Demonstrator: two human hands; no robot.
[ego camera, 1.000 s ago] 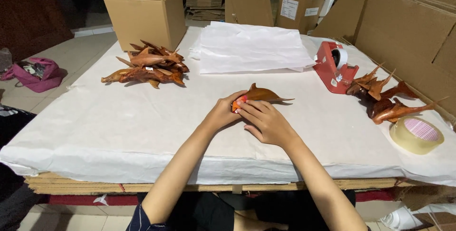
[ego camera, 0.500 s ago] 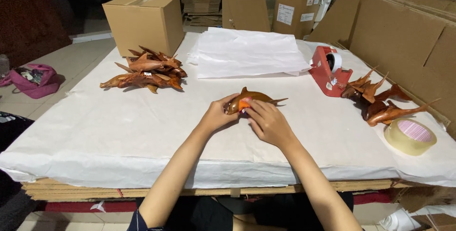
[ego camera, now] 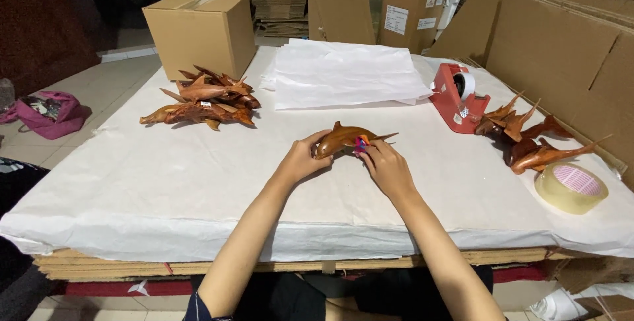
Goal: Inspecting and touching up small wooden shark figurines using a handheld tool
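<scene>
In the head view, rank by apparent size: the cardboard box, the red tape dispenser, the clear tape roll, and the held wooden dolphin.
1. cardboard box
2. wooden dolphin, tape roll and red tape dispenser: too alike to rank.

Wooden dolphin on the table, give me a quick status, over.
Left hand grips the wooden dolphin at its head end. Right hand pinches a small orange-pink item against its body. Nothing in the way on the white paper.

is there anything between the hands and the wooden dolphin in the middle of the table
Nothing visible. The left hand holds the wooden dolphin at its head end, and the right hand touches its tail end beside a small coloured piece.
</scene>
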